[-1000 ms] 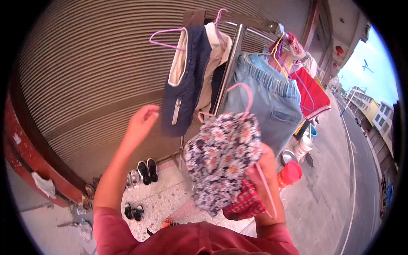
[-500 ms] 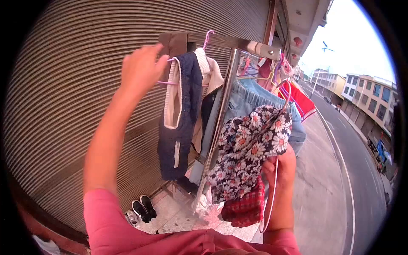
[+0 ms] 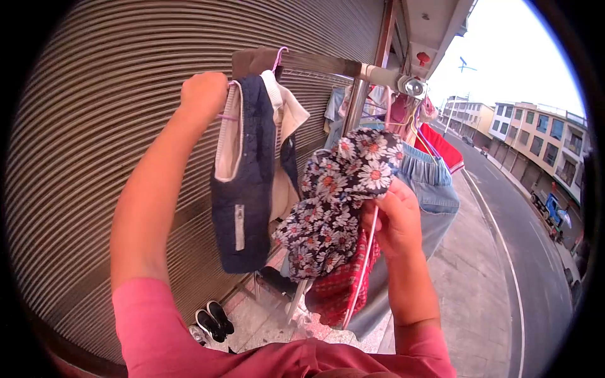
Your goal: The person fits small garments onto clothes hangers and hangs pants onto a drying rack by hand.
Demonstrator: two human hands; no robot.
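Note:
My left hand (image 3: 205, 92) is closed on the end of a purple hanger (image 3: 228, 117) at the shoulder of a navy vest (image 3: 242, 195) with cream lining. The hanger's hook (image 3: 280, 55) is at the metal rail (image 3: 324, 64). My right hand (image 3: 398, 217) is closed round a pale hanger (image 3: 363, 268), whose bar slants down past the fingers. A black floral garment (image 3: 337, 201) with white daisies hangs bunched on it, hiding part of the hanger. Below it hangs a red checked cloth (image 3: 340, 280), whose kind I cannot make out.
Light blue jeans (image 3: 428, 179) and a red garment (image 3: 441, 148) hang farther along the rack. A dark cloth (image 3: 252, 62) lies over the rail's near end. The ribbed shutter (image 3: 113, 157) stands left, black shoes (image 3: 214, 320) on the floor, the road (image 3: 504, 208) right.
My left hand has closed on the purple hanger, having been open beside the rail. The vest has shifted left and nearer. My right hand has moved up and left with the floral garment.

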